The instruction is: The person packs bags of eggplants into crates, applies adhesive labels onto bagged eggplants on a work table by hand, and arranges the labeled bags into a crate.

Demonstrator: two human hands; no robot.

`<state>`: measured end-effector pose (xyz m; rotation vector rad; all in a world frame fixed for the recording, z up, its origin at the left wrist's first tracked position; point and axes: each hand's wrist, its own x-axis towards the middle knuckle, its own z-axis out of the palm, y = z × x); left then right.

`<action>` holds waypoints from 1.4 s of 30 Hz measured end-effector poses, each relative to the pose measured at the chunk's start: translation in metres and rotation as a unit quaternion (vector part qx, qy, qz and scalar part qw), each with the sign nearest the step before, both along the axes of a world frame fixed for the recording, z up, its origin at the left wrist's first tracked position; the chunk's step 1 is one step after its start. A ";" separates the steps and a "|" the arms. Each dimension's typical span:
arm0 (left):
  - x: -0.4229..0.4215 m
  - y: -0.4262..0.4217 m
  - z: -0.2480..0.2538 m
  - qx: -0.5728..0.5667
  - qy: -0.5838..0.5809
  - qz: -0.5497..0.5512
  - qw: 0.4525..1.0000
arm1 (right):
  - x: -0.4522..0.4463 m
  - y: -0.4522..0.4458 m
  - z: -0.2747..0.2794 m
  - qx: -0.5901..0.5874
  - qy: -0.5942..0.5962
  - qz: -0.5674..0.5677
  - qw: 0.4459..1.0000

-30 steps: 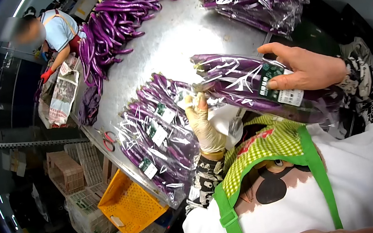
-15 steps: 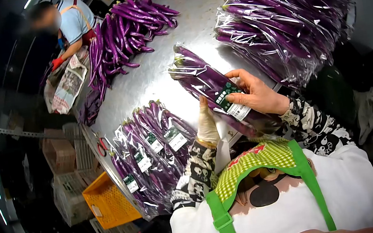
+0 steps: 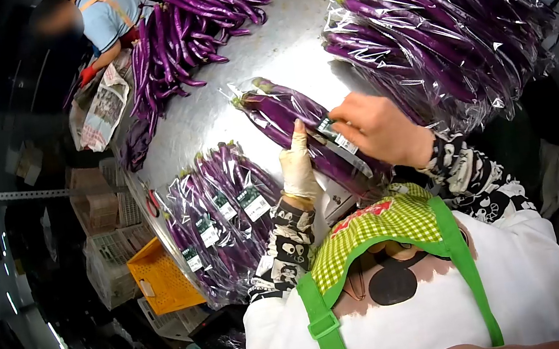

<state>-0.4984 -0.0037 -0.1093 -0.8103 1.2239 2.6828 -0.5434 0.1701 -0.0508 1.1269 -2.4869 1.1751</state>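
A clear plastic bag of long purple eggplants [image 3: 274,115] lies tilted in front of me, its stem ends pointing away to the upper left. My left hand [image 3: 299,169], in a pale glove, grips the bag's left side with the thumb on top. Bare, my right hand [image 3: 385,131] is over the bag's right side, its fingers curled in a pinch at the dark green and white label [image 3: 342,142]. Part of that label is hidden under the fingers. More labelled bags of eggplants [image 3: 228,215] lie side by side to the left of my left hand.
A large pile of bagged eggplants [image 3: 438,28] covers the right of the metal table [image 3: 298,9]. Loose eggplants [image 3: 182,33] are heaped at the far left, near a person with a red glove [image 3: 87,74]. Red-handled scissors [image 3: 152,203] and a yellow crate [image 3: 162,277] are at the left edge.
My right hand has turned from lying thumb-down on the label to pinching at it with curled fingers. The bag has shifted slightly left, and my left hand has moved up along it.
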 end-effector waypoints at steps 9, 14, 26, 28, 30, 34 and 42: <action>0.003 0.011 -0.012 -0.070 0.054 0.026 0.996 | 0.015 -0.038 -0.022 0.132 0.064 -0.129 0.981; 0.005 0.004 -0.035 -0.148 0.064 0.043 0.986 | 0.019 -0.040 -0.030 0.138 0.040 -0.144 0.979; 0.008 0.002 -0.036 -0.299 0.092 0.021 0.949 | 0.021 -0.053 -0.050 0.136 0.049 -0.164 0.976; 0.009 0.004 -0.039 -0.311 0.122 0.018 0.942 | 0.021 -0.053 -0.051 0.134 0.049 -0.166 0.976; 0.010 0.003 -0.041 -0.322 0.136 0.006 0.937 | 0.021 -0.054 -0.051 0.134 0.050 -0.165 0.976; 0.013 0.001 -0.053 -0.318 0.108 0.018 0.942 | 0.025 -0.054 -0.066 0.104 0.050 -0.174 0.978; 0.016 -0.001 -0.072 -0.136 0.043 0.057 0.988 | 0.020 -0.042 -0.084 -0.062 -0.184 -0.185 0.963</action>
